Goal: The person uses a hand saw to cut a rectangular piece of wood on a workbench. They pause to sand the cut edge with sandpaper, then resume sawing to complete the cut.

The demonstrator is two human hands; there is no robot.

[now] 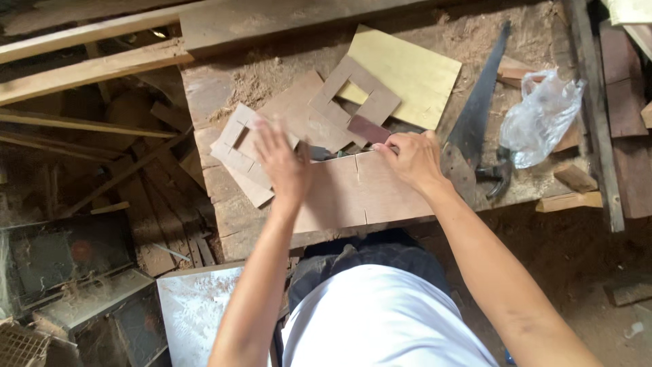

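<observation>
Seen from above my white shirt, both my hands work a thin brown board (353,194) that lies flat at the near edge of the sawdust-strewn counter (224,88). The board is smooth plywood, roughly rectangular, with short saw cuts nicked into its near and far edges. My left hand (282,163) rests at its left end with the fingers spread and flat, its grip released, the fingertips reaching over a pale square frame (238,153) cut from the same thin sheet. My right hand (411,160) presses on the board's far right corner, fingers curled down over the edge; its grip is clenched on that edge.

Just beyond the hands lies a second, darker frame (356,92), tilted like a diamond, overlapping a yellowish rectangular panel (407,71). A small dark maroon block (369,128) sits between that frame and my right hand. To the right a handsaw (479,109) lies with its dark toothed blade pointing away, and beside it a crumpled clear plastic bag (543,115). Rough timber planks (88,68) run along the far left.
</observation>
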